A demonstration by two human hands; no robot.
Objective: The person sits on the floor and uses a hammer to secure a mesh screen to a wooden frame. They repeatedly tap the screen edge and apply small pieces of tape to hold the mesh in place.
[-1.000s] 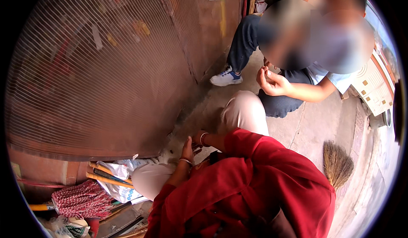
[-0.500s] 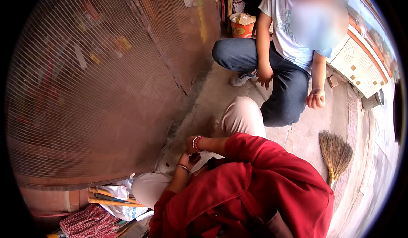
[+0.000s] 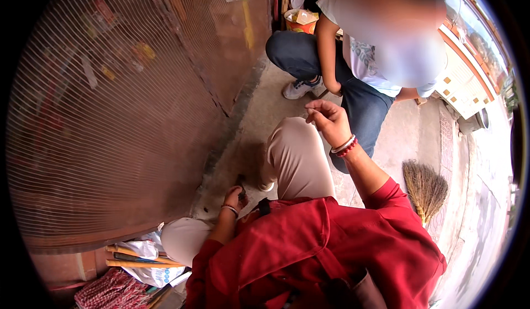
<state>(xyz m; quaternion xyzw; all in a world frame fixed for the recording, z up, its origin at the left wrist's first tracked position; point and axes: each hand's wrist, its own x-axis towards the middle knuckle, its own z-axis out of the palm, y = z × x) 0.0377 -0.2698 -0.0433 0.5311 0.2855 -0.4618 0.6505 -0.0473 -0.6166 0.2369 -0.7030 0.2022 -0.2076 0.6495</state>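
Head view: a small dark object [image 3: 242, 192] is held in the curled left hand [image 3: 234, 198] between the knees [image 3: 187, 240], pointed roughly forward lengthwise, while the raised right hand [image 3: 329, 122] is narrowly pinched, its contents indiscernible.

Wearing a deep red, smooth-woven cloth top [image 3: 281, 243], its long seam lines crossing the front; matching red sleeves [image 3: 395, 194] end short of my wrists. Pale pinkish-beige, plain cloth trousers [image 3: 298, 157] below, loosely creased. Above my bare right hand [image 3: 331, 122]: a smooth silvery bangle [image 3: 343, 144] beside a red, round-beaded bracelet [image 3: 348, 149]. Above my bare left hand [image 3: 236, 198]: one slim band [image 3: 230, 209], colour unclear.
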